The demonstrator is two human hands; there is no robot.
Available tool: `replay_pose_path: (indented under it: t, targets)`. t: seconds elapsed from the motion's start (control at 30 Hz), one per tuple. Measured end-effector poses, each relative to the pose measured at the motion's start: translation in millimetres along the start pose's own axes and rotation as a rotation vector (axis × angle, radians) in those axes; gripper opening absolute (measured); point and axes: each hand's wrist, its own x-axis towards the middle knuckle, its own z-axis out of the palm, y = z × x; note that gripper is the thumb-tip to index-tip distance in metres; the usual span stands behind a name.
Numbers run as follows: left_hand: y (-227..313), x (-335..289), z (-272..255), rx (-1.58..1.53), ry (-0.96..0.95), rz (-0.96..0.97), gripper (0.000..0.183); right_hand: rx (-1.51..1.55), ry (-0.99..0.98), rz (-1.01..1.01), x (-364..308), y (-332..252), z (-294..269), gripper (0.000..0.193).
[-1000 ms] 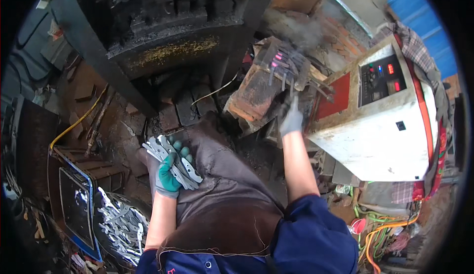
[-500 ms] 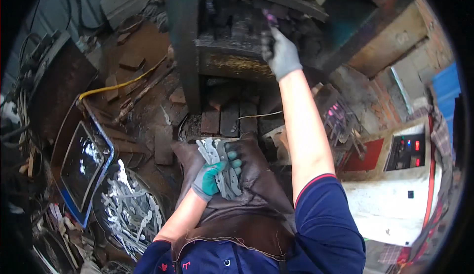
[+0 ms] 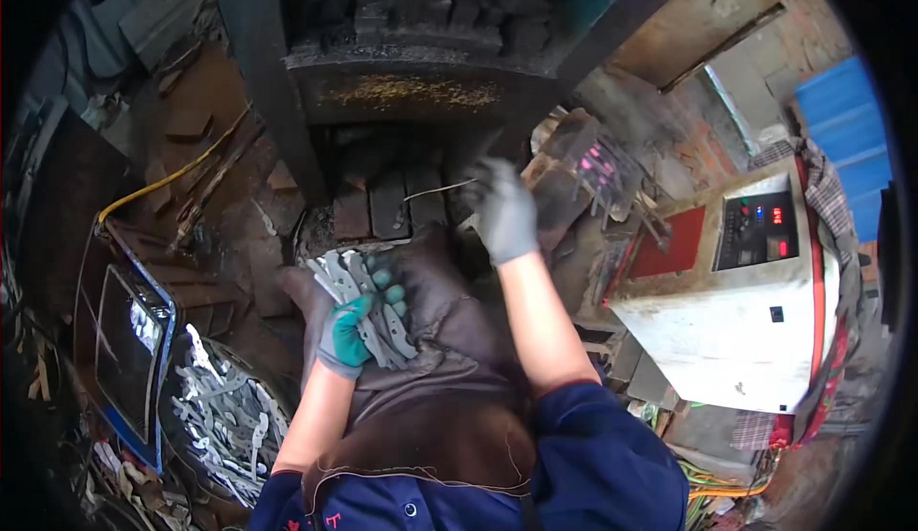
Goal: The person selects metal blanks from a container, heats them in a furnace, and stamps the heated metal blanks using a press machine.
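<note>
My left hand (image 3: 350, 328), in a grey glove with green on it, is closed around a bundle of flat grey metal blanks (image 3: 368, 292) with holes and curved ends. It rests over the dark brown leather apron (image 3: 430, 325) on my lap. My right hand (image 3: 504, 208), in a grey glove, hangs in front of the press bed, apart from the bundle. Its fingers are smeared by motion, and nothing can be made out in them. Several similar blanks (image 3: 229, 426) fill a round container at the lower left.
A dark, dirty metal press frame (image 3: 402, 91) stands ahead. Pink-glowing pieces (image 3: 598, 160) lie on a rack right of it. Further right is a white control box (image 3: 717, 330) with lit displays. A blue-edged frame (image 3: 163, 368) and a yellow hose (image 3: 172, 177) are at the left.
My right hand has come back from inside the press, down toward me; a pink-glowing spot was beside its fingers there. The view has swung right. My left hand still holds the blanks.
</note>
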Motion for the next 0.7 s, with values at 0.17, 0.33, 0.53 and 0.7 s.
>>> replay_pose_path:
  t: [0.17,0.33,0.53,0.7]
  targets:
    - [-7,5,4,0.051,0.010,-0.015,0.050,0.283,0.389,-0.055,36,-29,-155,0.035]
    - [-9,5,2,0.052,0.012,-0.017,0.051,0.202,0.497,-0.153,8,-21,-141,0.017]
    - [-11,8,-14,-0.033,-0.079,-0.045,0.052,-0.146,0.076,-0.182,-14,-68,-3,0.023]
    - [-10,9,-11,-0.027,-0.095,-0.017,0.051,-0.398,-0.165,-0.183,75,-100,101,0.029]
